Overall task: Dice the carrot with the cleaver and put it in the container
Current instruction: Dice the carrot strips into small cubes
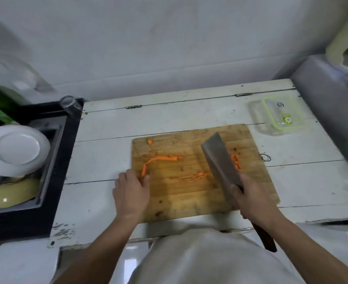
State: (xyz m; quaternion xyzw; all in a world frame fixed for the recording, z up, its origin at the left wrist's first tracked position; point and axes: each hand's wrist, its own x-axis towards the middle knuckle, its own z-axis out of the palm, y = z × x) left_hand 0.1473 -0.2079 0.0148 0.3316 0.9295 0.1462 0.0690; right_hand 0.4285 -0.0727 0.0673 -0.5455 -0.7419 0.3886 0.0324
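One square wooden cutting board (189,193) lies on the white plank bench (107,128). On it sit thin orange carrot strips: one long bent strip (158,158) at the left, running mostly left to right before hooking toward the person, a thinner sliver (189,177) near the centre, also lying left to right, and a small heap of carrot bits (235,160) just right of the blade. One grey steel cleaver (220,162) tilts with its tip pointing away. The right hand (253,197) is wrapped around its dark handle. The left hand (131,191) rests flat with fingers relaxed on the board's left edge. One clear container with a green-rimmed lid (279,115) stands at the far right.
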